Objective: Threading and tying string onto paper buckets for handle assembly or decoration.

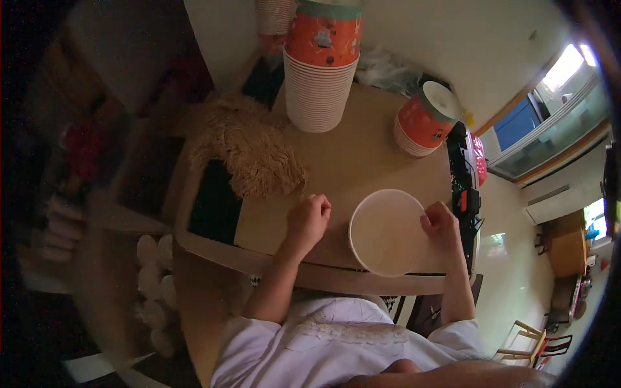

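A round white paper bowl (386, 231), empty inside, stands on the brown table (352, 155) right in front of me. My right hand (443, 226) grips its right rim with the fingers curled over the edge. My left hand (308, 220) rests on the table just left of the bowl, fingers curled shut with nothing visible in them. A pile of tan straw-like shreds (249, 152) lies on the table beyond my left hand.
A tall stack of orange-patterned paper bowls (321, 64) stands at the back of the table, a shorter lidded stack (427, 119) at the back right. A black tool with red parts (466, 187) lies along the right edge. White round objects (155, 284) sit low on the left.
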The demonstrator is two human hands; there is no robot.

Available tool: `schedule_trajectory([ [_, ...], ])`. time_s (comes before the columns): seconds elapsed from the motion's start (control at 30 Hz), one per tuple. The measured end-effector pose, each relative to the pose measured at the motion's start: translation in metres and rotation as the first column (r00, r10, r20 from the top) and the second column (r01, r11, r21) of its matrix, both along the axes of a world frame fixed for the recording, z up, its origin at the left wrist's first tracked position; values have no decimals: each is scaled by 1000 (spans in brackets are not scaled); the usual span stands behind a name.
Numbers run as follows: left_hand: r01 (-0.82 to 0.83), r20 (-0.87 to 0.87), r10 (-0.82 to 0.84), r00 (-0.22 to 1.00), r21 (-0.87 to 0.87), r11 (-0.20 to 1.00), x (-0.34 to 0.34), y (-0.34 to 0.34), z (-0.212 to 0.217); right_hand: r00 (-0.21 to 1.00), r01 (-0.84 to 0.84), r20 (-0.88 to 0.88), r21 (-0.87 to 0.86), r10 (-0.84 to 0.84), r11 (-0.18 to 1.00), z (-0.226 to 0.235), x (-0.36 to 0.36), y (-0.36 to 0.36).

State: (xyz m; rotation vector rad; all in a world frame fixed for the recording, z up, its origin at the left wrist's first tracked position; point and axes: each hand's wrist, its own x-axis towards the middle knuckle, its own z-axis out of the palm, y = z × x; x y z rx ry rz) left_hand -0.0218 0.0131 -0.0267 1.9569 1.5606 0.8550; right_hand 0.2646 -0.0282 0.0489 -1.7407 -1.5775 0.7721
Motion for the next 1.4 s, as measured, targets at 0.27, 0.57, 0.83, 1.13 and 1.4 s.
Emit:
schedule_trajectory([
  [0.27,117,546,61,835,-286,951,4,0,-2,989,54,141,-18,-51,998,-13,7,-15],
  [0.57,355,906,255,338,-374,857,28,12,22,959,-236,215,251,184,939,15,-2,7],
  [0.83,404,917,46,396,-218,889,49,19,27,819,-561,-198,-87,538,823,22,-79,78],
  [1.13,182,837,81,541,-210,961,17,-22,-5,875,-481,-162,-176,456,859,4,-54,87],
  [1.4,418,874,75,480,-303,857,22,-45,-1,891,-326,-347,-40,293,945,-1,-49,84],
])
